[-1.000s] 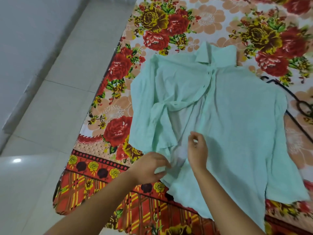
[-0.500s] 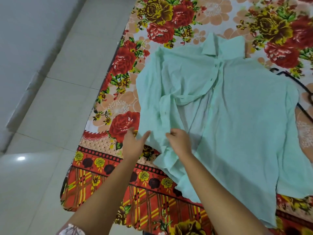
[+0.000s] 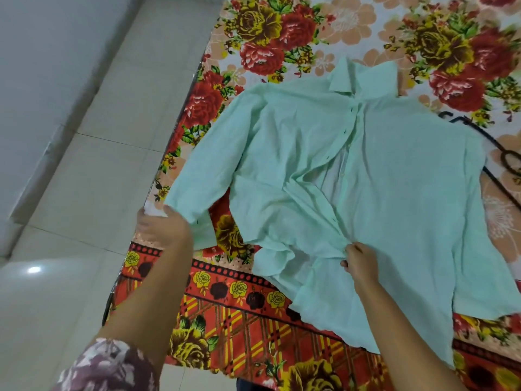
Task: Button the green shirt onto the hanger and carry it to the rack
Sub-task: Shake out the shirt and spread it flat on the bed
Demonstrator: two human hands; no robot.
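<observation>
Shirt: the green shirt (image 3: 394, 193) is pale mint and lies front-up and spread out on the floral bedsheet (image 3: 253, 311), with its collar (image 3: 363, 77) at the far end and its hem nearest the person.
Front: small buttons run down the middle; the two front edges meet near the collar and gape lower down, where paler inner cloth shows.
Cloth: thin and creased, with folds bunched around the lower middle.
Sleeves: the left sleeve is drawn out towards the near left edge of the bed; the right sleeve lies flat at the right.
Left hand: the left hand (image 3: 162, 230) grips the end of the left sleeve, fingers curled round the cuff.
Right hand: the right hand (image 3: 359, 263) pinches the front edge low on the shirt between fingertips and thumb.
Hanger: a black hanger (image 3: 503, 160) lies on the bedsheet at the far right, partly under the shirt's shoulder.
Floor: pale floor tiles (image 3: 84, 193) lie left of the bed.
</observation>
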